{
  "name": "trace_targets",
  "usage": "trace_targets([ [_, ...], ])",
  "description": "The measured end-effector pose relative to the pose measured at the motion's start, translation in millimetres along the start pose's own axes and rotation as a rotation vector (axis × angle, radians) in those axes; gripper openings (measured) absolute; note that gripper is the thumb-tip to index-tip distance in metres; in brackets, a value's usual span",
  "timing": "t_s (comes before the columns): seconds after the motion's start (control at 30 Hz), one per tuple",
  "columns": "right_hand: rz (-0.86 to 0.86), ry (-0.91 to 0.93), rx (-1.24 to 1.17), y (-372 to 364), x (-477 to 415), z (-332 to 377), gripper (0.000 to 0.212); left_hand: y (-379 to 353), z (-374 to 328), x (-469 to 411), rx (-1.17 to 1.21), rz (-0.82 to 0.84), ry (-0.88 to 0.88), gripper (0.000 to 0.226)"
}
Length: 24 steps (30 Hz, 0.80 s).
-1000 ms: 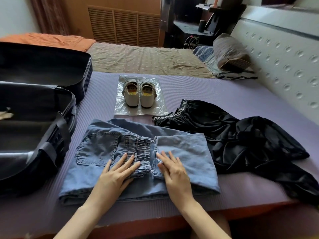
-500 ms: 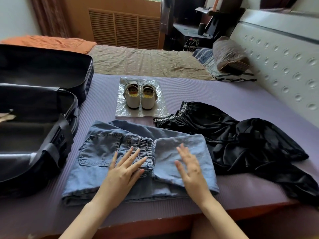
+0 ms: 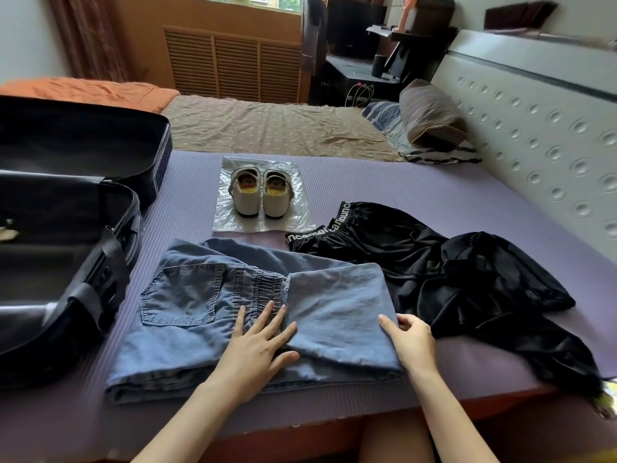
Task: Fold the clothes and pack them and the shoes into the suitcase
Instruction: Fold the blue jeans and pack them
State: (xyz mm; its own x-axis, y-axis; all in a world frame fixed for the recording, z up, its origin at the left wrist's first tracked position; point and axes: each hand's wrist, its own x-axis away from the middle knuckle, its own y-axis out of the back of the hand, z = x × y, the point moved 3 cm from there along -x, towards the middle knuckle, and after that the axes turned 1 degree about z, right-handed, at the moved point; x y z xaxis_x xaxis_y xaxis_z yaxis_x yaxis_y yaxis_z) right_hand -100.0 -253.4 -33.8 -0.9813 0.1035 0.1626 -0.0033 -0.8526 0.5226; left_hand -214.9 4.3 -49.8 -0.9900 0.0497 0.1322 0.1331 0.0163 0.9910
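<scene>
Folded blue jeans point(image 3: 200, 312) lie on the purple mat point(image 3: 417, 192) in front of me, the leg part doubled over the waistband. My left hand point(image 3: 258, 345) presses flat on the jeans near the elastic waist, fingers spread. My right hand point(image 3: 409, 339) rests at the right edge of the folded leg, thumb on top and fingers curled at the fold's edge. A crumpled black garment point(image 3: 450, 279) with a lettered waistband lies to the right. A pair of pale shoes point(image 3: 260, 193) stands on a clear plastic bag point(image 3: 300, 218) behind the jeans. The open black suitcase point(image 3: 66, 262) sits at the left.
Beyond the mat are a brown sheet point(image 3: 267, 128), an orange blanket point(image 3: 90, 90) and a striped pillow point(image 3: 430, 111). A padded grey headboard point(image 3: 534, 135) runs along the right. The mat's front edge lies just below the jeans.
My right hand slid rightwards across the folded leg to its right edge. My left hand shifted slightly right along the waistband. The jeans stay in place.
</scene>
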Motion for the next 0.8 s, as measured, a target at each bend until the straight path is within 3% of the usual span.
trace_targets([
  [0.13, 0.011, 0.007, -0.177, 2.2, 4.5, 6.6, 0.011, 0.3, -0.7, 1.4, 0.000, -0.005, -0.018, 0.065],
  [0.23, 0.032, 0.038, -0.268, 7.4, 12.6, 21.7, 0.008, 1.1, -1.7, 0.7, 0.035, 0.043, -0.005, 0.066],
  [0.3, 0.069, 0.036, -0.379, 10.3, 20.5, 36.8, 0.007, 10.8, -2.1, 3.0, 0.071, -0.012, 0.003, 0.070],
  [0.43, 0.149, 0.055, -0.597, 13.1, 41.4, 87.3, 0.014, 20.4, 11.7, 4.5, 0.676, -0.241, 0.018, 0.091],
  [0.53, 0.198, 0.127, -0.700, 3.8, 57.8, 134.9, 0.011, 38.3, 28.0, 21.3, 0.926, -0.413, 0.115, 0.069],
  [0.63, 0.270, 0.270, -0.660, -23.1, 75.1, 183.6, 0.011, 47.1, 52.5, 48.7, 1.146, -0.554, 0.283, 0.043],
  [0.7, 0.305, 0.382, -0.532, -57.9, 86.0, 211.1, 0.016, 43.7, 67.1, 68.5, 1.253, -0.590, 0.345, 0.049],
  [0.8, 0.290, 0.484, -0.307, -121.3, 107.6, 235.9, 0.011, 34.2, 81.7, 93.7, 1.145, -0.640, 0.450, 0.054],
])
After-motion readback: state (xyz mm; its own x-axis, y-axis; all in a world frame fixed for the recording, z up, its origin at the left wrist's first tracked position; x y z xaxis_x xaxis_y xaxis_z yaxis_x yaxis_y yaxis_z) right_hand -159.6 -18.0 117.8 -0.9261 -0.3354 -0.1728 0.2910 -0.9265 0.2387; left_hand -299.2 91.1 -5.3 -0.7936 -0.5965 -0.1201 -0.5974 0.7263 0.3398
